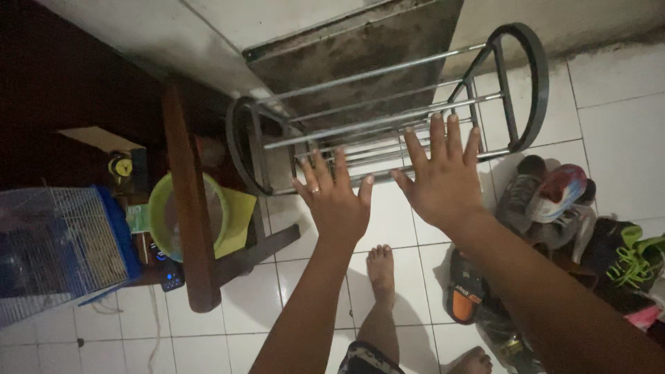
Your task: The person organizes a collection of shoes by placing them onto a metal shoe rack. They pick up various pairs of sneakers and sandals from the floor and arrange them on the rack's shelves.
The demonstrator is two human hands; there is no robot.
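**Both hands spread open in front of a metal shoe rack**

Forearms enter from the lower edge of the head view and rise toward the middle of the frame. Fingers of the left hand are spread wide and straight, gripping nothing; a ring sits on one of them. Fingers of the right hand are likewise fully extended and apart, with nothing held. Their tips overlap the lower rails of the shoe rack; whether they touch the rails cannot be told.

The shoe rack is a grey frame with rounded end loops and several parallel chrome rails. It stands on the white tiled floor against the wall, directly beyond both hands, with a dark panel behind it.

Below the hands, a bare foot rests on the tiles. To the right of the right forearm lies a pile of shoes, including one with bright green laces.

To the left of the left hand, a brown wooden bar runs down the frame. A green plastic basin lies behind it, and a wire cage with a blue base stands at the far left.
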